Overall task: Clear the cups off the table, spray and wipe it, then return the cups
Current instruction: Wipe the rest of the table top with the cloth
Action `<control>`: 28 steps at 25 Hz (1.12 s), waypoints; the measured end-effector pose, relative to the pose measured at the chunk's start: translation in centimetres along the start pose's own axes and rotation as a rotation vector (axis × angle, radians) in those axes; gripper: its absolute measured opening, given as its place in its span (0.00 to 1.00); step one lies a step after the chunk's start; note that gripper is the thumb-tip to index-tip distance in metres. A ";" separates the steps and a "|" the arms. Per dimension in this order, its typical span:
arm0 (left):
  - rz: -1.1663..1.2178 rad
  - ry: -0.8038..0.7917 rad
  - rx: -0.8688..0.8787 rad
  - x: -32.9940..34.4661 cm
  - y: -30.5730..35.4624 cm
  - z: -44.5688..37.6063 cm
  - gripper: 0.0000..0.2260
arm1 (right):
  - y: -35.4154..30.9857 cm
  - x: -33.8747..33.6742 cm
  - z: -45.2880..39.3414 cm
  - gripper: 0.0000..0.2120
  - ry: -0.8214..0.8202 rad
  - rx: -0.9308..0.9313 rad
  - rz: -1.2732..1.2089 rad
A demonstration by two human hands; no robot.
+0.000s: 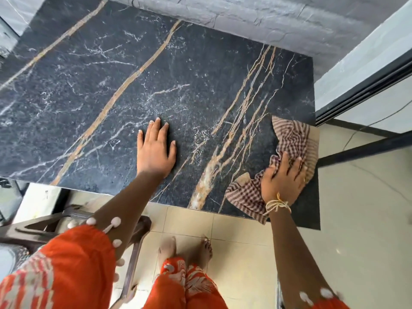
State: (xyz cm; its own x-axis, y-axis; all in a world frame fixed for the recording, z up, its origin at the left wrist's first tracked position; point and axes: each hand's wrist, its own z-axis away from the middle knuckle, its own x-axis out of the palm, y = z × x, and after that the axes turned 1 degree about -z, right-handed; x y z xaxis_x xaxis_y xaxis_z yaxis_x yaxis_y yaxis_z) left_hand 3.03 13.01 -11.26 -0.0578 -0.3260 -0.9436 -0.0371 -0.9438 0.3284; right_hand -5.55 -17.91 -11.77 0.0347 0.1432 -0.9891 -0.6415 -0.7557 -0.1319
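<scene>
Worktop (89,90): dark marble slab with gold and white veins, seen from above; its surface carries only the two hands and the cloth.
Left hand (156,150): laid flat, palm down, near the worktop's near edge at mid-width; fingers (156,128) stretched out and slightly spread, gripping nothing.
Right hand (284,181): at the worktop's near right corner, pressing down on the cloth; fingers curled over it and bunching the fabric beneath the palm.
Cloth (292,139): brown-and-cream checked, crumpled, lying on the worktop's right edge, one part reaching away from the hand, another trailing over the near edge.
Wrist thread (276,205): pale yellow cord tied round the right wrist.
Sleeves (73,259): orange with white pom-pom trim.
Floor (245,253): cream tiles below the worktop's near edge; two bare feet stand on them.
Chair (44,228): dark frame, left of the feet, beside the worktop's near edge.
Cups: none visible anywhere on the worktop.
</scene>
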 end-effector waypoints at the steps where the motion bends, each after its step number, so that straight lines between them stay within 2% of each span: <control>1: 0.028 0.006 0.004 -0.4 -0.4 0.6 0.23 | -0.8 -0.1 0.5 0.31 -0.012 0.039 -0.005; 3: 0.045 0.048 -0.041 -0.9 -1.7 2.4 0.20 | -3.6 -0.3 0.4 0.31 -0.081 0.090 -0.029; 5: 0.063 0.101 -0.145 -1.0 -3.2 4.9 0.19 | -8.1 0.0 0.7 0.31 -0.138 0.022 -0.001; 8: 0.071 0.141 -0.222 -0.6 -4.9 7.5 0.20 | -15.9 1.2 3.1 0.31 -0.166 -0.287 0.051; 11: 0.018 0.133 -0.179 -0.5 -6.1 8.7 0.22 | -21.9 2.2 7.5 0.30 -0.257 -0.664 0.042; 14: -0.082 0.093 -0.142 -0.6 -6.6 9.4 0.24 | -22.7 2.8 12.0 0.29 -0.254 -0.945 0.064; 16: -0.119 0.063 -0.161 -0.6 -6.4 9.4 0.25 | -21.2 3.0 12.1 0.28 -0.221 -1.038 0.052; 18: -0.144 0.026 -0.170 -0.7 -6.1 9.3 0.25 | -19.2 2.8 10.5 0.28 -0.214 -1.013 0.044; 22: -0.148 -0.027 -0.189 -0.8 -5.8 9.2 0.25 | -13.1 1.4 6.8 0.29 -0.181 -0.721 0.056; 28: -0.156 -0.032 -0.242 -0.9 -4.9 9.1 0.24 | 2.5 -0.9 2.6 0.31 -0.073 -0.404 0.061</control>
State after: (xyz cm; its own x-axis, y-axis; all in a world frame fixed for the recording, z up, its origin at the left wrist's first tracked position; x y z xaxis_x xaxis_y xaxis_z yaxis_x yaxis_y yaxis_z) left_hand -5.80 18.40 -11.67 -0.1016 -0.1772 -0.9789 0.1912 -0.9691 0.1556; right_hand -9.17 -18.22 -11.02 -0.0575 0.1246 -0.9905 -0.2879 -0.9521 -0.1031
